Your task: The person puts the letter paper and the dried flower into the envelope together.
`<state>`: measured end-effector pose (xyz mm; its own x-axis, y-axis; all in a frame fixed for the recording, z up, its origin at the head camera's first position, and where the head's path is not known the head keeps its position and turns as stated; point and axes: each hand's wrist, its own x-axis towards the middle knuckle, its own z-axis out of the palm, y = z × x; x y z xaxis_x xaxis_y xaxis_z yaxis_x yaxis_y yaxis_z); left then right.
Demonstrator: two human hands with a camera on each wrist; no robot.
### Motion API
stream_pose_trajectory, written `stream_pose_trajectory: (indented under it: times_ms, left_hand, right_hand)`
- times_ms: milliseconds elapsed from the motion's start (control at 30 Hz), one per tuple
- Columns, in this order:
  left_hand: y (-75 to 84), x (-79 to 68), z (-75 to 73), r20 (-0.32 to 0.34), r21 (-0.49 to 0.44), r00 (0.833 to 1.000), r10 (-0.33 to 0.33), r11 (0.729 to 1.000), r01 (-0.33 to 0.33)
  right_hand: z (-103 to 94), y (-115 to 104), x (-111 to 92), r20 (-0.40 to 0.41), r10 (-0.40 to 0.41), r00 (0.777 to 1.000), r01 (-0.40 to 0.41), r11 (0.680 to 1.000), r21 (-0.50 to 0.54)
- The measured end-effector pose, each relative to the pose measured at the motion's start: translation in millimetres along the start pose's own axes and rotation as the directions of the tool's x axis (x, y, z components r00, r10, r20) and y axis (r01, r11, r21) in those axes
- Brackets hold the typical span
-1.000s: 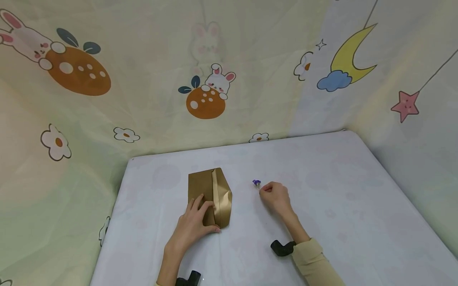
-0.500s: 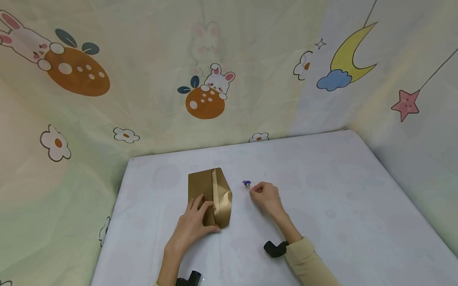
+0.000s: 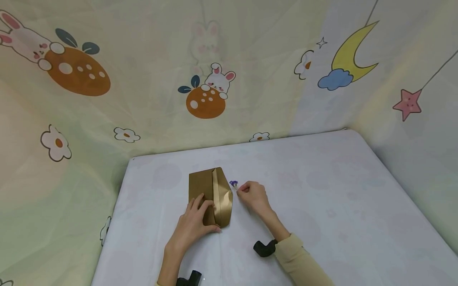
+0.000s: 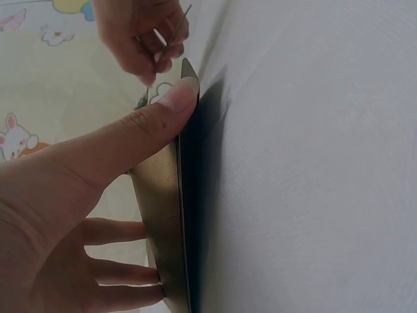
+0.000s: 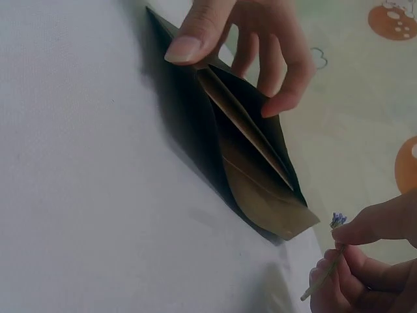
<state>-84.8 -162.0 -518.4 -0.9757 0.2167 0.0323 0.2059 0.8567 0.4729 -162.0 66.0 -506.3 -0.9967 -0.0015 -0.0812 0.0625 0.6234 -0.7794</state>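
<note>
A gold envelope (image 3: 199, 182) lies on the table, its flap (image 3: 224, 202) unfolded to the right. My left hand (image 3: 192, 222) holds it, thumb at the near edge and fingers spread over the front. In the right wrist view the envelope's mouth (image 5: 257, 186) gapes, and a stiff brown edge (image 5: 247, 124) shows inside. My right hand (image 3: 254, 196) pinches a small sprig of purple flowers (image 3: 233, 184) between thumb and fingertips, just right of the flap. The sprig's thin stem (image 5: 319, 282) sticks out past the fingers in the right wrist view.
A white cloth covers the table (image 3: 322, 178). Printed fabric walls (image 3: 150, 79) with rabbits, flowers and a moon rise behind and beside it. Black wrist mounts (image 3: 264, 249) sit at both wrists, and the right arm has a beige sleeve (image 3: 298, 258).
My right hand has moved left with the flower sprig, from well right of the envelope to beside its flap. The left hand and the envelope have stayed in place.
</note>
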Motion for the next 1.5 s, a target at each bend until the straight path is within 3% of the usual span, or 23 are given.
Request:
stream_pose_trajectory:
  times_ms: [467,933,1500]
  left_hand:
    - [-0.7,-2.7,-0.7,0.009,0.002,1.0,-0.01,1.0,0.01]
    - [-0.7,-1.3,-2.0,0.011,0.009,1.0,-0.009,1.0,0.009]
    - [-1.2,0.0,0.0,0.012,0.002,1.0,-0.016,1.0,0.016]
  right_hand:
    - [29.3,-18,3,0.083,-0.033,0.996,0.035,0.999,-0.029]
    - [48.0,-29,8,0.1,-0.069,0.993,0.076,0.995,-0.066]
    - [65.5,-35,6,0.11,-0.133,0.985,0.132,0.991,0.018]
